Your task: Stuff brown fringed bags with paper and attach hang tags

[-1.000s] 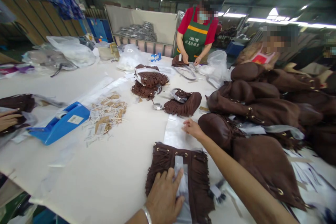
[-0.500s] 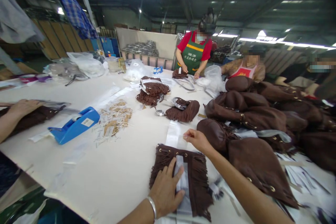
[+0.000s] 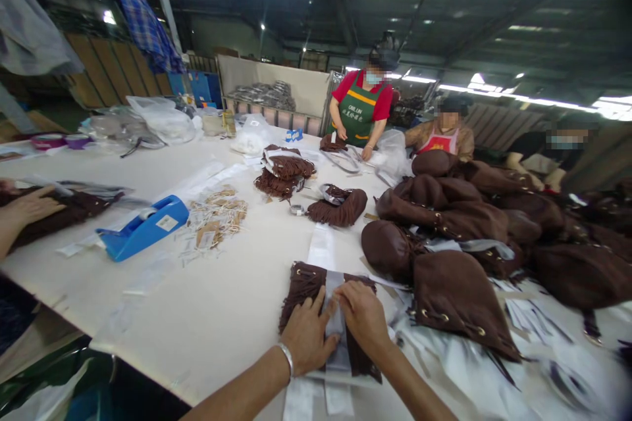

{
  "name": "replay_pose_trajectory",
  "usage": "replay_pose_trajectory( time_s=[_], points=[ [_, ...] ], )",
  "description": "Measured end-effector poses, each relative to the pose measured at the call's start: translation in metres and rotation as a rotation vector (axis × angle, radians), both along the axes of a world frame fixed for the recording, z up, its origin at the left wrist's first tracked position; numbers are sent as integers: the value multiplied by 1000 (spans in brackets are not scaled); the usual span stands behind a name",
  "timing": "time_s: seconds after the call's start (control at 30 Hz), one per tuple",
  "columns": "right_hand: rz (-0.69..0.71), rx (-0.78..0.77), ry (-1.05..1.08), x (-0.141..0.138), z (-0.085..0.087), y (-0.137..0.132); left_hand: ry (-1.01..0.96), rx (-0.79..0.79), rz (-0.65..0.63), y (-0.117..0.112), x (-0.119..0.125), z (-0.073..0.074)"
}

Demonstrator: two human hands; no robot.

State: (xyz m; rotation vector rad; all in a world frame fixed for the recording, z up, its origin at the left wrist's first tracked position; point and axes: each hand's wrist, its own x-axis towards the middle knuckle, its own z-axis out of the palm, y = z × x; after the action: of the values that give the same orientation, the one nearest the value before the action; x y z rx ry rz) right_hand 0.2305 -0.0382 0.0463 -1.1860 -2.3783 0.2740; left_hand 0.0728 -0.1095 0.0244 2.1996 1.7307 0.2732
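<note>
A brown fringed suede piece (image 3: 302, 284) lies flat on the white table (image 3: 222, 316) right in front of me, with a pale plastic strip (image 3: 336, 322) running down its middle. My left hand (image 3: 307, 333) presses flat on the left half, fingers spread. My right hand (image 3: 364, 317) rests beside it on the strip and the right half, fingers extended and pressing down. The strip continues past the piece's far edge toward the table's middle.
A heap of brown suede bags (image 3: 459, 237) fills the right side. A blue tape dispenser (image 3: 143, 227) and loose paper tags (image 3: 214, 217) lie at left. Another person's hand (image 3: 29, 205) rests on brown material. A worker in a green apron (image 3: 359, 112) stands opposite.
My right hand has come back from the strip's far end and now presses down on the fringed piece beside my left hand. The view has tilted upward.
</note>
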Motion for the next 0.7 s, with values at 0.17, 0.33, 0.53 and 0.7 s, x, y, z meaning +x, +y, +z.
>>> replay_pose_trajectory(
  time_s=[0.17, 0.33, 0.53, 0.7],
  points=[
    [20, 28, 29, 4, -20, -14, -18, 34, 1, -1, -1, -1],
    [40, 26, 10, 4, -26, -18, -35, 22, -3, 0, -3, -1],
    [30, 76, 5, 6, -33, -23, -69, 10, 16, 5, -7, -4],
    [45, 349, -101, 10, -41, -12, 37, -104, 8, 25, -3, -22]
  ],
)
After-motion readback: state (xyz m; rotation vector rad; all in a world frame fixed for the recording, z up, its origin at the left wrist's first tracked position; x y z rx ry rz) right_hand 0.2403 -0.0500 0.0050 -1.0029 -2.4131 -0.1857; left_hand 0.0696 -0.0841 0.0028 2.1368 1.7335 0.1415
